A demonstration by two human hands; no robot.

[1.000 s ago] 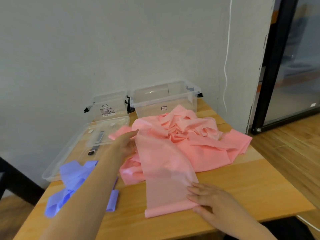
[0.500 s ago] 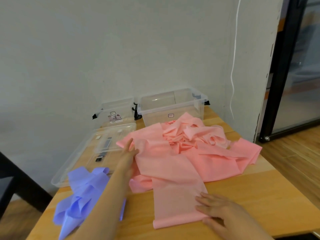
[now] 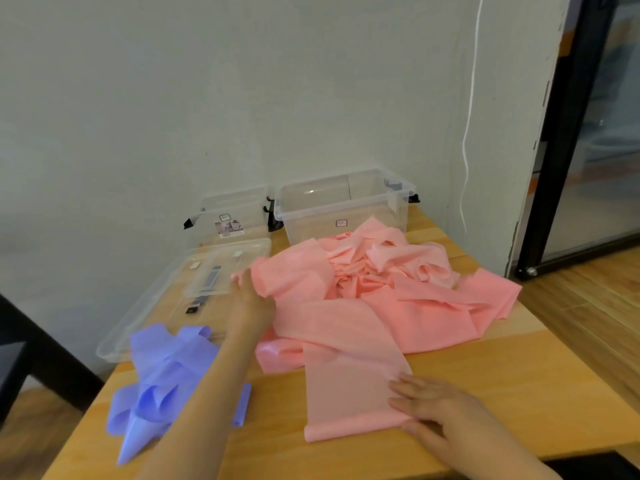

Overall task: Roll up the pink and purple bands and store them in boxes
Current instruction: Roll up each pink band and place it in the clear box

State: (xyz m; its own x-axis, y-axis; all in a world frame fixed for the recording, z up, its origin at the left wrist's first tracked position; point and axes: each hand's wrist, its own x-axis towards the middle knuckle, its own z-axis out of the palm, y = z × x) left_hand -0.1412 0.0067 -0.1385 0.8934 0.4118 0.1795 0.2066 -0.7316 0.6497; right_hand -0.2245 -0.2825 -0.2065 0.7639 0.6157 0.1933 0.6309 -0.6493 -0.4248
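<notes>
A long pink band (image 3: pixel 363 306) lies crumpled in a heap on the wooden table (image 3: pixel 502 382), one flat end stretched toward me. My right hand (image 3: pixel 429 410) presses that flat end down with straight fingers near the table's front edge. At the heap's left side my left hand (image 3: pixel 251 296) grips a fold of the pink band. A purple band (image 3: pixel 162 379) lies bunched at the front left, partly under my left forearm. Two clear boxes stand at the back against the wall: a larger one (image 3: pixel 346 202) and a smaller one (image 3: pixel 232 216).
A clear lid (image 3: pixel 166 299) lies flat on the table's left side with small dark parts on it. A grey wall runs behind the table, with a white cable (image 3: pixel 467 140) hanging down it. A black door frame (image 3: pixel 561 140) stands at the right.
My left hand has closed on a fold at the pink heap's left edge and lifted it a little. My right hand stays pressed on the flat end. The camera has tilted slightly.
</notes>
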